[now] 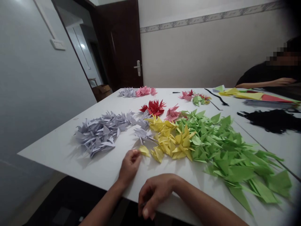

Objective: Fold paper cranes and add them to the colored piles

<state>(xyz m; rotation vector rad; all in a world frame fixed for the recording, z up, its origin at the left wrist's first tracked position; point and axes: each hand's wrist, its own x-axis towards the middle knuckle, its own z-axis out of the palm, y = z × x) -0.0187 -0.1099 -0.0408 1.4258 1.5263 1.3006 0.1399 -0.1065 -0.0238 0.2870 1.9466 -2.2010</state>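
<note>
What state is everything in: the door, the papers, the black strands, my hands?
Door: open
Green papers: folded, heaped
Yellow papers: folded, clustered
Lilac papers: folded, heaped
Red papers: folded, clustered
Pink papers: folded, in groups
Coloured sheets: overlapping
Black strands: bunched
Left hand: curled at small yellow piece, grip unclear
Right hand: loosely curled, contents unclear

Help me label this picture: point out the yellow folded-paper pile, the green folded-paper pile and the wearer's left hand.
Yellow folded-paper pile (168, 144): head view, pile's middle.
Green folded-paper pile (222, 146): head view, pile's middle.
Left hand (129, 166): head view, hand's middle.
</note>
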